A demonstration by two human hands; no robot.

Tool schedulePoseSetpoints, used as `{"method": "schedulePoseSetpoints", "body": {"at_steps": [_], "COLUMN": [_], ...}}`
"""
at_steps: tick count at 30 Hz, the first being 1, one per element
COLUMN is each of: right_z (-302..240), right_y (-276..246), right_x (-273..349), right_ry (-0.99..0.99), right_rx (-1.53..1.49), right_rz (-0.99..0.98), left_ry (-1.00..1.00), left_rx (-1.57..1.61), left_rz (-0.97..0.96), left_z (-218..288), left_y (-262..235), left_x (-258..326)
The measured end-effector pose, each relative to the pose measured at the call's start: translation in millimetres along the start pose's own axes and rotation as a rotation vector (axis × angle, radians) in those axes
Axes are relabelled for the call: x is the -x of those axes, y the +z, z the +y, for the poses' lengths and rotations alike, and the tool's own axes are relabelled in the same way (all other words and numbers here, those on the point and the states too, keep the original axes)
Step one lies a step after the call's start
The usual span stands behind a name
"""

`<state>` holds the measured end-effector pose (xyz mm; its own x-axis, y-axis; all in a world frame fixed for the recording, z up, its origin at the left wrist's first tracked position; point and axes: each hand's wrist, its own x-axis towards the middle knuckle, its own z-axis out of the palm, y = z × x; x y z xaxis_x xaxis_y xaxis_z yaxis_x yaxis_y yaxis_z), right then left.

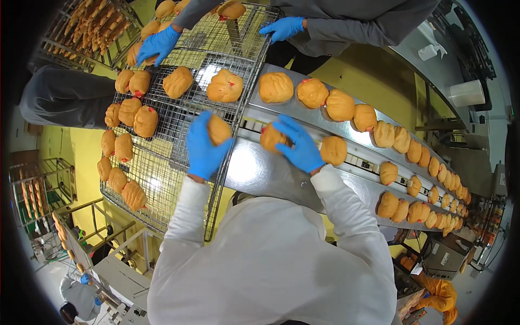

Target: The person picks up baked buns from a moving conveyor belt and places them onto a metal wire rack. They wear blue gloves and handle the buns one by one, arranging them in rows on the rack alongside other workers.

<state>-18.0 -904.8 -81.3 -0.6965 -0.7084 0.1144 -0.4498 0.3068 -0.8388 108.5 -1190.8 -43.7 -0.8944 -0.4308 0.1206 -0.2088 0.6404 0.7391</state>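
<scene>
My left hand point(205, 149), in a blue glove, is closed round a golden filled bun point(219, 130) above the near right edge of a wire cooling rack point(173, 160). Gripped in my blue-gloved right hand point(301, 146) is a second bun point(270, 137) with a red spot, over the conveyor's middle track. Just right of that hand another bun point(333, 150) sits on the conveyor point(262, 168). More buns point(225, 85) stand in rows on the rack, several showing red filling. The undersides of both held buns are hidden.
Across from me a co-worker in grey, wearing blue gloves point(284, 28), touches the rack and a bun on it. Lines of buns point(340, 104) run along the conveyor to the far right. Racks of bread point(89, 30) stand at the far left; a white spray bottle point(431, 50) lies top right.
</scene>
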Motion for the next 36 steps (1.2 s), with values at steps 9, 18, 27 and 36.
{"method": "schedulePoseSetpoints", "body": {"at_steps": [9, 18, 27, 36], "right_z": [-64.3, -60.8, -3.8, -58.1], "right_y": [24.7, 8.1, -2.2, 44.2], "right_x": [49.6, 82.0, 8.9, 52.9], "right_ry": [-0.060, -0.026, 0.022, -0.090], "right_rx": [0.097, 0.163, 0.040, 0.105], "right_rz": [-0.224, -0.256, 0.088, -0.145], "left_ry": [0.316, 0.093, 0.163, 0.253], "left_rx": [-0.026, -0.324, -0.102, 0.118], "left_rz": [-0.101, -0.146, -0.140, -0.187], "left_z": [11.6, -14.9, 42.1, 27.8], "left_y": [38.8, 32.4, 56.1, 13.0], "left_x": [-8.4, -121.7, 25.5, 5.2]}}
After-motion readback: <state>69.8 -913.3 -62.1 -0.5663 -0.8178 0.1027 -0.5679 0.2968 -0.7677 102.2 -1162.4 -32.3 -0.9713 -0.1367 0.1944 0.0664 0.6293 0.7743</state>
